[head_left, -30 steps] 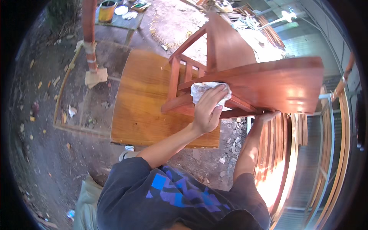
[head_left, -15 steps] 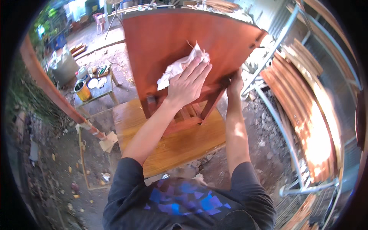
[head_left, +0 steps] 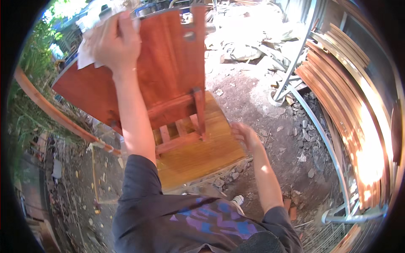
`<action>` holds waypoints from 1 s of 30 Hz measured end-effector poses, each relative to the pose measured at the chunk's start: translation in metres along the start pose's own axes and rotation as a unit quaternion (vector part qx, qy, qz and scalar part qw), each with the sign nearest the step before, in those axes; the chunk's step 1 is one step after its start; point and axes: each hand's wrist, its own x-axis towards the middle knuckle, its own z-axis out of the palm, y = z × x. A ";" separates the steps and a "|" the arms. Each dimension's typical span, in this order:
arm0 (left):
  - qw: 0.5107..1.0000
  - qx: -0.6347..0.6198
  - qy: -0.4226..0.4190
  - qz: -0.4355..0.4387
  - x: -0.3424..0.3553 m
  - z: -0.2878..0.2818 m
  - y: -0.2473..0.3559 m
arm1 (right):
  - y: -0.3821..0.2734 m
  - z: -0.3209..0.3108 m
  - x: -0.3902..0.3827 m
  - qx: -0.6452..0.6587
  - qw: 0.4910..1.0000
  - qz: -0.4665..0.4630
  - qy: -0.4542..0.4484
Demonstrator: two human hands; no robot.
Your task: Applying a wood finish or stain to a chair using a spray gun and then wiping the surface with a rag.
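Note:
A reddish-brown wooden piece of furniture [head_left: 164, 63], with a broad flat panel and a slatted frame below it, stands tilted on a yellowish-brown wooden board [head_left: 219, 145]. My left hand [head_left: 118, 44] is up at the panel's far left edge, closed around a crumpled white cloth [head_left: 86, 52] that hangs out beside it. Part of the cloth is hidden behind the fingers. My right hand [head_left: 245, 135] is off the furniture, beside the board's right edge, with its fingers apart and nothing in them.
Long reddish-brown boards [head_left: 333, 105] lie stacked on the right, by a bluish metal pipe frame [head_left: 322, 135]. Rubble [head_left: 310, 145] covers the ground there. On the left runs a slanting wooden pole [head_left: 55, 107], with green plants [head_left: 38, 84] behind it.
The furniture has turned, its panel swinging to the left. My left hand has gone from the panel's middle to its far edge with the cloth. My right hand has let go and come lower.

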 end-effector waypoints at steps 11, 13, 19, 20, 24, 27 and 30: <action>0.965 0.263 -0.002 0.013 -0.040 0.023 0.044 | 0.255 -0.279 -0.184 0.270 0.882 0.318 0.220; 0.969 0.246 0.005 -0.005 -0.051 0.021 0.054 | 0.243 -0.305 -0.159 0.237 0.876 0.345 0.240; 0.972 0.217 0.001 -0.090 -0.097 0.029 0.088 | 0.199 -0.360 -0.031 0.236 0.912 0.278 0.187; 0.966 0.241 0.006 -0.095 -0.109 0.030 0.085 | 0.187 -0.365 -0.006 0.228 0.914 0.279 0.184; 0.950 0.267 0.076 -0.141 -0.119 0.029 0.076 | 0.135 -0.400 0.076 0.111 0.945 0.296 0.082; 0.935 0.269 0.080 -0.219 -0.138 0.017 0.068 | 0.132 -0.461 0.110 0.027 0.931 0.355 0.082; 0.901 0.188 0.091 -0.381 -0.170 0.040 0.103 | 0.120 -0.561 0.141 -0.080 0.919 0.369 0.113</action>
